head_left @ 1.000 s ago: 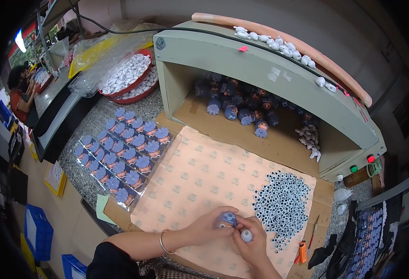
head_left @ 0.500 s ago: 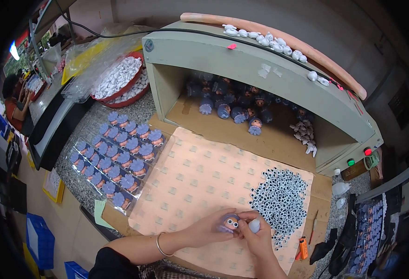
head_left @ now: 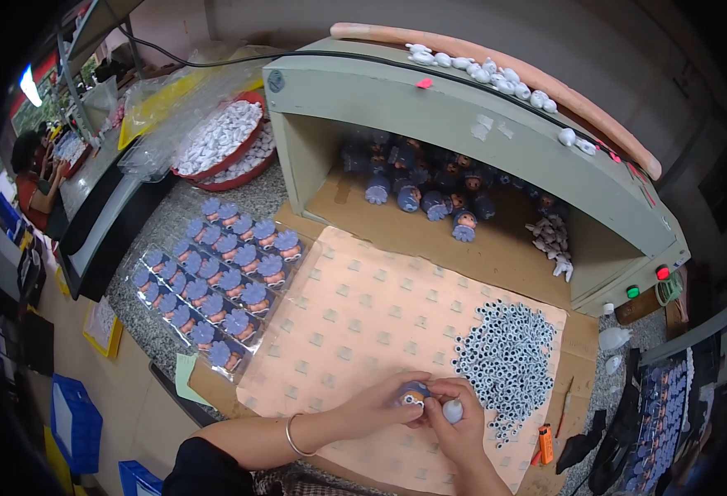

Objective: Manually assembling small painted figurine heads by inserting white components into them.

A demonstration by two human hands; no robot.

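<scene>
My left hand (head_left: 378,405) holds a small doll head with blue hair (head_left: 414,394) over the near edge of a peach patterned mat (head_left: 363,314). My right hand (head_left: 454,422) presses against the same head with its fingertips and keeps a small pale rounded piece (head_left: 452,410) tucked in its fingers. A heap of small round black-and-white toy eyes (head_left: 508,364) lies on the mat just right of my hands. A bracelet circles my left wrist.
A clear tray of blue-haired doll heads (head_left: 219,285) lies at the left. More such heads (head_left: 430,186) stand inside a grey-green open-fronted box (head_left: 463,107). Red basins of white parts (head_left: 223,140) sit far left. An orange lighter (head_left: 545,444) lies at the right. Another person (head_left: 37,165) sits far left.
Both hands stayed together at the mat's near edge, turning the doll head between the fingers. The view shifted slightly as my head moved.
</scene>
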